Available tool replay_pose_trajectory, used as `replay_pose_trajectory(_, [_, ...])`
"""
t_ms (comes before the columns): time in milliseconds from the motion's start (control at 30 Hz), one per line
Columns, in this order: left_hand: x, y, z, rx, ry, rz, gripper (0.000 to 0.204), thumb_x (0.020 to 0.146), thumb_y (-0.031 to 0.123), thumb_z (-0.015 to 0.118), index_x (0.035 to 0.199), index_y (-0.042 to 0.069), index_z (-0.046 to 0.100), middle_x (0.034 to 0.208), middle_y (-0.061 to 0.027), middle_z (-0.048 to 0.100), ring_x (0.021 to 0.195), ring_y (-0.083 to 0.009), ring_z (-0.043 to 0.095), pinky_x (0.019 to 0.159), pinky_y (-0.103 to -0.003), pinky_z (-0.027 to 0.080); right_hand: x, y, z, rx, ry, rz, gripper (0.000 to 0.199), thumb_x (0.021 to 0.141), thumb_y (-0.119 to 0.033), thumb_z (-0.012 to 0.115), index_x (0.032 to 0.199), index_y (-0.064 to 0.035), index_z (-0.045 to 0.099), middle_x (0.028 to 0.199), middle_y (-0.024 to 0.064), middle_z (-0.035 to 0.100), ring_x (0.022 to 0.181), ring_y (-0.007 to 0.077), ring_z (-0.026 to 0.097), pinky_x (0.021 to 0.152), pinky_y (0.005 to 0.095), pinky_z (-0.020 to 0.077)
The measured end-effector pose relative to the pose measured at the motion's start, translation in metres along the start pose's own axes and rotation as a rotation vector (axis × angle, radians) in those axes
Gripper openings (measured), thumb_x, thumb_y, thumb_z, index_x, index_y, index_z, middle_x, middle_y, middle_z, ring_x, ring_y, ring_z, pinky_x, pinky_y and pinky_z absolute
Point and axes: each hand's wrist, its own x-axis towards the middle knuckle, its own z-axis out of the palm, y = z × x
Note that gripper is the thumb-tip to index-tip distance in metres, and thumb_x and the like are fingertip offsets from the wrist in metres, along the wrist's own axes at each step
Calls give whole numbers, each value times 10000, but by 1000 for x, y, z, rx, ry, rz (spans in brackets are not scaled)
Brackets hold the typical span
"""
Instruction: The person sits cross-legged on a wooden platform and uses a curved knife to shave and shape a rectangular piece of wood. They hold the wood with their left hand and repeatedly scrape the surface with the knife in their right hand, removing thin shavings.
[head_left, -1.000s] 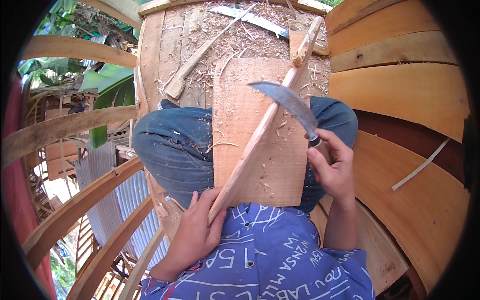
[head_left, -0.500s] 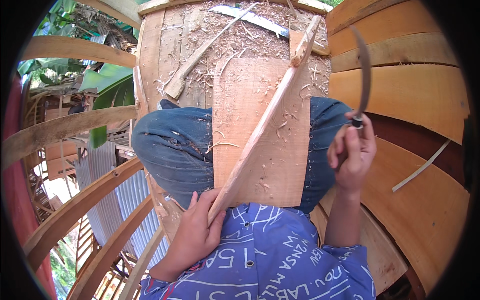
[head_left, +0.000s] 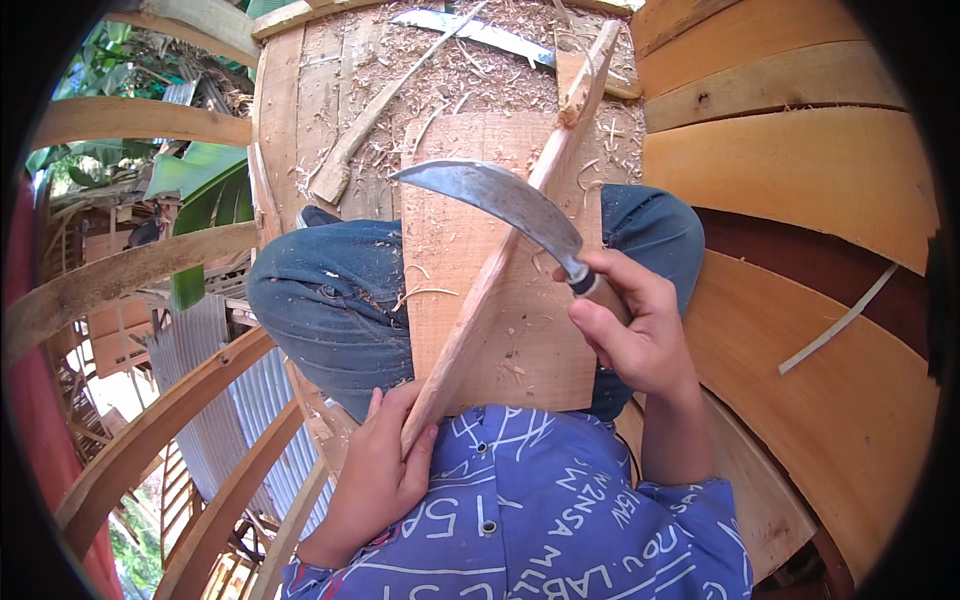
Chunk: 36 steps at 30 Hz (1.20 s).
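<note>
Stick [head_left: 470,320] slants away across the lap, its near end beside the blue shirt [head_left: 600,485]; the left grip [head_left: 388,462] is closed round that end, probably to steady it; white letters and lines cover the shirt, though no brand shows. Next, the right grip [head_left: 640,325] is closed on the handle of a curved knife [head_left: 500,195], fingers clear of the edge; the blade crosses over the stick's middle, and whether it touches cannot be told. Beneath them a board [head_left: 535,340] spans the jeans [head_left: 330,275], perhaps as a work rest and a guard for the legs. Farther off, the stick's far end reaches over a small block [head_left: 569,68], which may prop it; shavings [head_left: 480,85] litter the floor [head_left: 278,110]; a tapered piece [head_left: 375,125] lies there at left, a silver blade [head_left: 475,28] beyond; no writing can be read on either.
</note>
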Motion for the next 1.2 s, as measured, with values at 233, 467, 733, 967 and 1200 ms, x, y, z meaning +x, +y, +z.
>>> replay_pose_trajectory(233, [3, -8, 1, -41, 4, 17, 354, 874, 7, 555, 1223, 1, 492, 975, -246, 655, 943, -381, 661, 823, -380, 481, 8, 25, -29, 345, 508, -77, 181, 1038, -211, 403, 1119, -69, 483, 609, -18, 414, 384, 49, 384, 340, 195, 307])
replay_pose_trajectory(467, [-5, 4, 0, -51, -12, -86, 352, 889, 30, 547, 1234, 39, 478, 1049, -210, 636, 1004, -422, 615, 997, -530, 337, 21, 17, -5, 420, 252, 195, 191, 1012, -236, 484, 1098, -66, 508, 614, -15, 437, 409, 46, 405, 364, 211, 320])
replay_pose_trajectory(733, [-2, 3, 3, 19, 33, -7, 358, 870, 19, 564, 1221, 7, 493, 948, -236, 654, 917, -374, 661, 805, -379, 480, -11, 22, 1, 253, 68, 1, 187, 977, -114, 518, 1118, 9, 511, 595, -5, 468, 422, 32, 405, 382, 194, 309])
replay_pose_trajectory(967, [-5, 5, 7, 19, 49, -4, 365, 860, 16, 570, 1219, 1, 500, 948, -235, 651, 902, -373, 656, 808, -376, 478, -1, 24, 15, 474, 119, 210, 242, 964, -109, 554, 1169, 18, 530, 635, -1, 519, 432, 30, 411, 377, 185, 292])
replay_pose_trajectory(1200, [-3, 6, 3, -47, 57, -123, 369, 849, 13, 576, 1210, -7, 504, 904, -230, 652, 877, -370, 659, 783, -372, 478, -4, 29, 12, 163, 55, 94, 271, 961, -148, 565, 1165, 28, 529, 698, 0, 555, 496, 25, 452, 452, 196, 347])
